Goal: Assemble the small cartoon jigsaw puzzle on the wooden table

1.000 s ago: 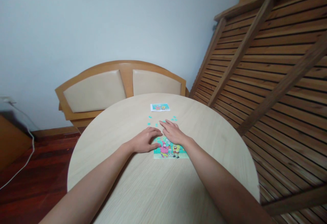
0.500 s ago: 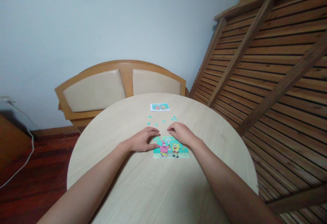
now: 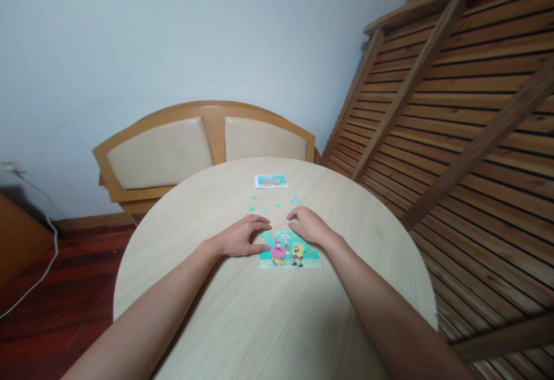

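Observation:
A jigsaw puzzle (image 3: 281, 261) showing cartoon figures, one pink and one yellow, lies flat on the table in front of me. My left hand (image 3: 242, 237) rests at its left side, open, with the thumb on the left edge and the fingers spread near the upper left corner. Over the upper right part is my right hand (image 3: 308, 224), its thumb and forefinger apart and no piece visible between them. Its palm hides that corner of the puzzle. Several loose turquoise puzzle pieces (image 3: 265, 211) lie beyond both hands, a few of them close to the right fingertips.
A small picture sheet (image 3: 272, 181) with the same cartoon scene lies farther back on the round wooden table (image 3: 208, 316). Behind the table stands a padded wooden headboard (image 3: 212, 131) against the wall. A slatted wooden frame (image 3: 433, 120) leans at the right.
My right hand has shifted slightly right and away from me, toward the loose pieces. My left hand has stayed in place.

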A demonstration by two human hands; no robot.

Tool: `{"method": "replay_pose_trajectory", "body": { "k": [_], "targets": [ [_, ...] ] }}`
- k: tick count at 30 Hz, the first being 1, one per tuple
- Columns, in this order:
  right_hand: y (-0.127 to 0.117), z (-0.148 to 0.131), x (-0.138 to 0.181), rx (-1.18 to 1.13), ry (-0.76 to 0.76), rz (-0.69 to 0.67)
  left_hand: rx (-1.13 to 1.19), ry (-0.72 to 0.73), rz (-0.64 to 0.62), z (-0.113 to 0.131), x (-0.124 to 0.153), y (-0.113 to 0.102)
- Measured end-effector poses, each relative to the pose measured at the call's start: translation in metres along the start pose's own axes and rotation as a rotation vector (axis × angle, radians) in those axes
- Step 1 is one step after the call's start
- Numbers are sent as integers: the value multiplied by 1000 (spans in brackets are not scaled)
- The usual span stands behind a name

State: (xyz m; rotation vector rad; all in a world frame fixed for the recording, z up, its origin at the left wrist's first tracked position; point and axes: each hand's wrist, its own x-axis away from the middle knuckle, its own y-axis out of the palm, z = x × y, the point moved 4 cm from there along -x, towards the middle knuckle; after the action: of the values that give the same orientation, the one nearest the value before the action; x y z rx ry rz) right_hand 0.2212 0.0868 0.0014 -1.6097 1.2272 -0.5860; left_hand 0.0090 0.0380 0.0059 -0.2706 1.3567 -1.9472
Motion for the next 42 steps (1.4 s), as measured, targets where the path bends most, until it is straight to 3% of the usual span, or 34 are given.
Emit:
{"method": "replay_pose_trajectory", "body": {
  "k": [12,28,35,42],
  "targets": [
    [0,-1,1,-107,12,-9,2,9,11,0,1,0],
    [4,-3,-5,-636,37,-117,-3,11,9,-1,1,1],
    [16,-14,-3,-682,14,-151,-10,23,31,-3,1,0],
    [19,-28,0,-606,-121,-167,-14,19,25,-4,1,1]
  ]
}}
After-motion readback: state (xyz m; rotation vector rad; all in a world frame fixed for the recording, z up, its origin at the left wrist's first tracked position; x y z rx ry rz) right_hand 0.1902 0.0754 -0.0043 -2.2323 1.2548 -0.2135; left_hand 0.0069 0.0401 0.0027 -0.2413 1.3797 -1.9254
